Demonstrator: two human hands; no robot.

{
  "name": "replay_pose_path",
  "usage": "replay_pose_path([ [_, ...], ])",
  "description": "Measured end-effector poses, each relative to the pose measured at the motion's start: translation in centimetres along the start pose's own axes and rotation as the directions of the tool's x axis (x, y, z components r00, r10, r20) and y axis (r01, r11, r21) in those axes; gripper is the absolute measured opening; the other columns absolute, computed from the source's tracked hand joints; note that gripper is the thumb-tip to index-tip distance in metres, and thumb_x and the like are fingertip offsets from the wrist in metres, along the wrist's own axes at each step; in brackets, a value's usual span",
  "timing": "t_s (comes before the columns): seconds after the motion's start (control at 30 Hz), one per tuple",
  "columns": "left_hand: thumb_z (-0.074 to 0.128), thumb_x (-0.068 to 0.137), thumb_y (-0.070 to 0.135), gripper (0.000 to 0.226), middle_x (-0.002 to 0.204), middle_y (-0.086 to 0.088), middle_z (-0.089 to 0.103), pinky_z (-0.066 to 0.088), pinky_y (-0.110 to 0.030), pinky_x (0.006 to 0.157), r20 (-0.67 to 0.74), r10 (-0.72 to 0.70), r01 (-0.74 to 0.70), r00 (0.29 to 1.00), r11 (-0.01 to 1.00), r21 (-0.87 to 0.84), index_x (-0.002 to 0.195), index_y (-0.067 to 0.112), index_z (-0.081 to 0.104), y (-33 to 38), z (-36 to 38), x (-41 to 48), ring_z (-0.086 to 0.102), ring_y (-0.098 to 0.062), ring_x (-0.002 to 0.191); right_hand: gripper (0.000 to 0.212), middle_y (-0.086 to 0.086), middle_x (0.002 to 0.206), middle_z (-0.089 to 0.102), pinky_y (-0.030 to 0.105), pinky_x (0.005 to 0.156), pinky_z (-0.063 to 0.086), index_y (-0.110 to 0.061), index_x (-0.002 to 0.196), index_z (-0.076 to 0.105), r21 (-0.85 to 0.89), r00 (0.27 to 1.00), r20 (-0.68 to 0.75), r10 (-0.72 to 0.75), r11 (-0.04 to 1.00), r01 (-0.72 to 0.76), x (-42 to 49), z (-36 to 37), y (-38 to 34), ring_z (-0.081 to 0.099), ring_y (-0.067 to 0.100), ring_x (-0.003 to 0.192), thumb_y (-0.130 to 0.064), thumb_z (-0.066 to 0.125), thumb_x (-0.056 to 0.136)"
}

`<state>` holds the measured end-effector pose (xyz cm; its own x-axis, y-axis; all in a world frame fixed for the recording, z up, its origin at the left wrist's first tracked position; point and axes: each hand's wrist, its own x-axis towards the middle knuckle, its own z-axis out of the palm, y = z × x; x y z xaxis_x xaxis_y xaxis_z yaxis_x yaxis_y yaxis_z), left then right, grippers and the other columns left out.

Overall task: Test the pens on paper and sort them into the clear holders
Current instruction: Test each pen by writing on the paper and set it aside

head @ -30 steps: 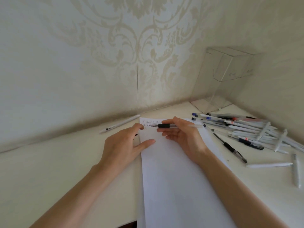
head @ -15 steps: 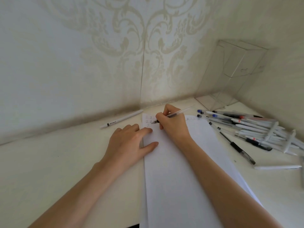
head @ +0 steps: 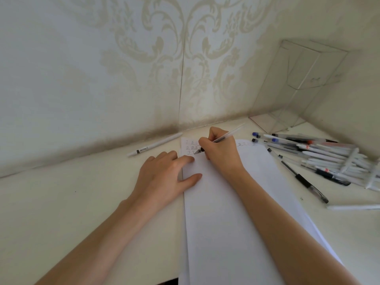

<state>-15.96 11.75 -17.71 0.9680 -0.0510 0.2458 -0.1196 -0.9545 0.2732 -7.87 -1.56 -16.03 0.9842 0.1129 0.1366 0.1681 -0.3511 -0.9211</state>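
My right hand (head: 221, 150) grips a clear pen with a black grip (head: 225, 136), its tip down on the top left of a white sheet of paper (head: 222, 212) among rows of small written marks. My left hand (head: 164, 177) lies flat, fingers spread, pressing the sheet's left edge. A pile of pens (head: 320, 157), white and clear with blue, black and red parts, lies to the right of the sheet. A clear holder (head: 304, 83) stands in the back right corner against the wall.
A single white pen (head: 154, 145) lies by the wall, left of the sheet. A black-grip pen (head: 302, 177) and a white pen (head: 353, 207) lie apart from the pile. Patterned walls close the cream desk (head: 72, 202) behind and at right.
My right hand turned the pen from lying level across its fingers into a writing grip and brought the tip down onto the paper. The left hand stays on the sheet's edge.
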Motion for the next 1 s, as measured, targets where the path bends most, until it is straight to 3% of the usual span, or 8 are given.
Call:
replay_pose_path([
  [0.2, 0.043, 0.081, 0.066, 0.049, 0.074, 0.013, 0.033, 0.023, -0.027, 0.066, -0.02, -0.003, 0.002, 1.0, 1.0, -0.029, 0.121, 0.04, 0.052, 0.0, 0.0, -0.1, 0.048, -0.012, 0.091, 0.025, 0.011, 0.058, 0.037, 0.021, 0.045, 0.026, -0.011, 0.063, 0.035, -0.013, 1.0, -0.017, -0.008, 1.0, 0.008, 0.1, 0.1, 0.2, 0.031, 0.005, 0.043, -0.006, 0.055, 0.076],
  [0.33, 0.043, 0.081, 0.067, 0.049, 0.074, 0.013, 0.033, 0.023, -0.027, 0.066, -0.022, -0.002, 0.002, 1.0, 1.0, -0.029, 0.121, 0.041, 0.051, 0.0, 0.0, -0.1, 0.048, -0.011, 0.092, 0.024, 0.005, 0.048, 0.042, 0.014, 0.041, 0.026, -0.009, 0.062, 0.036, 0.027, 1.0, 0.008, -0.012, 1.0, 0.012, -0.1, -0.1, 0.0, 0.037, 0.002, 0.036, -0.003, 0.055, 0.077],
  [0.53, 0.043, 0.082, 0.066, 0.048, 0.074, 0.013, 0.031, 0.023, -0.027, 0.066, -0.028, 0.003, -0.004, 1.0, 0.999, -0.036, 0.121, 0.04, 0.051, 0.2, -0.2, -0.1, 0.047, -0.012, 0.091, 0.028, 0.01, 0.05, 0.041, 0.026, 0.05, 0.028, -0.013, 0.059, 0.033, 0.009, 1.0, 0.025, -0.004, 1.0, 0.004, -0.1, 0.0, 0.0, 0.036, 0.004, 0.038, -0.006, 0.055, 0.075],
  [0.67, 0.045, 0.083, 0.062, 0.048, 0.078, 0.013, 0.035, 0.025, -0.026, 0.066, -0.022, 0.01, -0.011, 1.0, 0.998, -0.054, 0.124, 0.036, 0.049, 0.3, -0.4, -0.2, 0.047, -0.012, 0.093, 0.033, -0.006, 0.048, 0.032, 0.028, 0.054, 0.029, -0.016, 0.058, 0.029, 0.01, 1.0, -0.014, -0.012, 1.0, 0.013, 0.2, 0.2, 0.4, 0.037, 0.011, 0.05, -0.006, 0.056, 0.075],
  [0.77, 0.051, 0.09, 0.031, 0.045, 0.103, 0.002, 0.049, 0.033, -0.024, 0.078, -0.07, -0.037, 0.019, 0.997, 0.97, -0.242, 0.131, 0.017, 0.04, 0.0, 0.0, -0.1, 0.048, -0.018, 0.106, 0.035, -0.011, 0.046, 0.028, 0.027, 0.053, 0.028, -0.017, 0.058, 0.027, 0.033, 1.0, -0.023, -0.007, 0.999, 0.007, 0.3, 0.1, 0.5, 0.052, 0.011, 0.054, -0.005, 0.054, 0.077],
  [0.83, 0.044, 0.091, 0.01, 0.041, 0.107, -0.004, 0.048, 0.03, -0.019, 0.08, -0.09, -0.092, 0.054, 0.992, 0.933, -0.357, 0.131, 0.006, 0.034, -0.4, 0.2, -0.1, 0.048, -0.021, 0.107, 0.028, -0.003, 0.049, 0.037, 0.023, 0.048, 0.028, -0.013, 0.059, 0.032, 0.085, 1.0, -0.013, -0.009, 0.996, 0.01, 0.2, -0.2, 0.4, 0.044, 0.008, 0.047, -0.004, 0.053, 0.077],
  [0.9, 0.039, 0.094, 0.006, 0.031, 0.104, 0.0, 0.051, 0.03, -0.016, 0.074, -0.1, -0.103, 0.052, 0.99, 0.905, -0.423, 0.126, 0.004, 0.037, -0.7, 0.3, 0.0, 0.051, -0.02, 0.1, 0.026, 0.005, 0.047, 0.043, 0.019, 0.045, 0.028, -0.01, 0.06, 0.036, 0.202, 1.0, 0.001, -0.02, 0.979, 0.019, 0.0, -0.6, 0.2, 0.037, 0.008, 0.043, 0.0, 0.051, 0.078],
  [1.0, 0.045, 0.096, 0.017, 0.017, 0.09, 0.001, 0.063, 0.04, -0.027, 0.068, -0.134, -0.12, 0.033, 0.984, 0.852, -0.523, 0.109, 0.008, 0.051, -0.9, 0.0, 0.1, 0.057, -0.016, 0.081, 0.034, 0.002, 0.043, 0.043, 0.019, 0.043, 0.027, -0.013, 0.057, 0.033, 0.365, 0.998, 0.058, -0.021, 0.931, -0.002, -0.1, -1.2, -0.1, 0.035, 0.01, 0.042, 0.002, 0.049, 0.083],
])
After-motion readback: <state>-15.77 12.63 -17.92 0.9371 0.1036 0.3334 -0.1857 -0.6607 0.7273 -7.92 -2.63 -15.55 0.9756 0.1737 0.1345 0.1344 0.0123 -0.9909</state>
